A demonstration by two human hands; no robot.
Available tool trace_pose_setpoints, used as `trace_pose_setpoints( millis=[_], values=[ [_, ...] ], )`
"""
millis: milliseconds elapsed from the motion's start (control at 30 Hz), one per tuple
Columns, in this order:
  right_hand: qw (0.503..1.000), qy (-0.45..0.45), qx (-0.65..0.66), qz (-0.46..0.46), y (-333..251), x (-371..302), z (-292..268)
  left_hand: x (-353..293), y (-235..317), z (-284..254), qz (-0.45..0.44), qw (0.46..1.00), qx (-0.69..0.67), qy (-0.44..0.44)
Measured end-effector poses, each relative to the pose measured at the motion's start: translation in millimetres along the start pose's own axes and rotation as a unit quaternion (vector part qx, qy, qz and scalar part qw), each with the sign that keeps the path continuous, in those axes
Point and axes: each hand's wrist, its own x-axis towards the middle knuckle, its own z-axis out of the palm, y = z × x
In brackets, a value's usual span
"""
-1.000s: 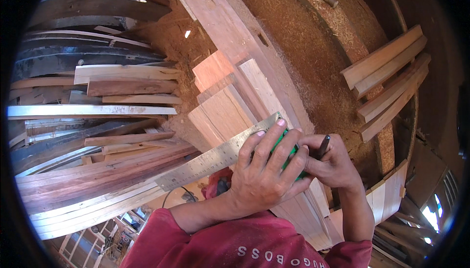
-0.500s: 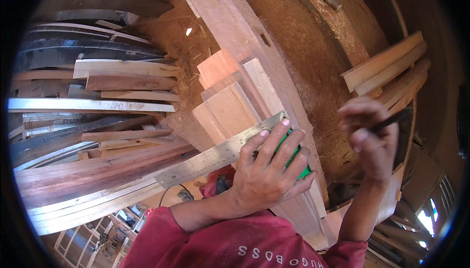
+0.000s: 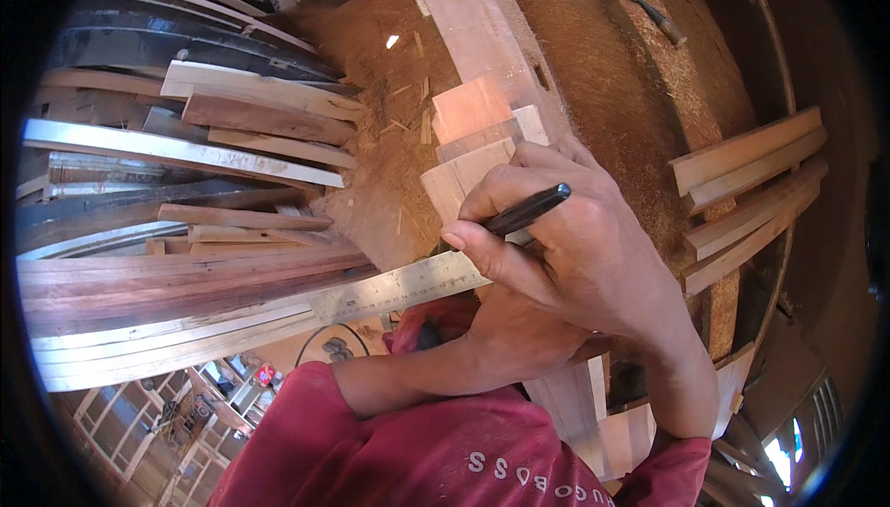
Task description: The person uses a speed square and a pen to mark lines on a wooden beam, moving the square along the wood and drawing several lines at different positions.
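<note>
My right hand (image 3: pixel 593 238) is closed round a black pen (image 3: pixel 530 209), gripped between thumb and fingers. It lies across my left hand (image 3: pixel 519 340) and covers most of its fingers. From beneath the hands the metal ruled blade of a try square (image 3: pixel 399 288) sticks out to the left; its green handle, under my left hand a moment ago, is hidden now. Just beyond the blade lies a light wooden block (image 3: pixel 454 180) on the workpiece stack, with a short orange-toned block (image 3: pixel 471 108) behind it. The pen's writing tip is hidden by my hand.
A long plank (image 3: pixel 464 20) runs away from me under the blocks. Stacked boards (image 3: pixel 185 275) and loose strips lie to the left. Cut pieces (image 3: pixel 751 159) rest at the right, and a chisel-like tool (image 3: pixel 649 11) lies on a sawdust-covered beam at the far right.
My right hand has come left with the pen, from the right side to over my left hand and the square. The view has shifted, so the surroundings sit differently in the picture.
</note>
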Motion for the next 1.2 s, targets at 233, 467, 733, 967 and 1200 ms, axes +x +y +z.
trace_pose_setpoints(
  millis=[233,467,733,967,1200],
  values=[
    [0.999,0.015,-0.025,-0.032,-1.7,-2.2,-11.6,-3.2,-2.8,13.7,0.013,0.997,0.049,0.05],
    [0.984,0.078,-0.156,-0.04,-1.5,-5.0,-47.8,0.1,4.6,7.7,0.034,0.978,0.146,0.144],
    [0.997,0.003,-0.072,-0.041,-5.3,0.8,-0.8,3.9,8.3,-6.2,-0.013,0.995,0.058,0.084],
    [0.974,0.135,-0.116,0.142,14.0,-41.8,-86.3,9.2,9.2,0.7,0.033,0.966,0.166,0.197],
    [0.918,-0.042,0.261,0.296,49.2,-127.4,-48.2,7.3,13.4,-4.3,0.011,0.978,0.142,0.15]
  ],
)
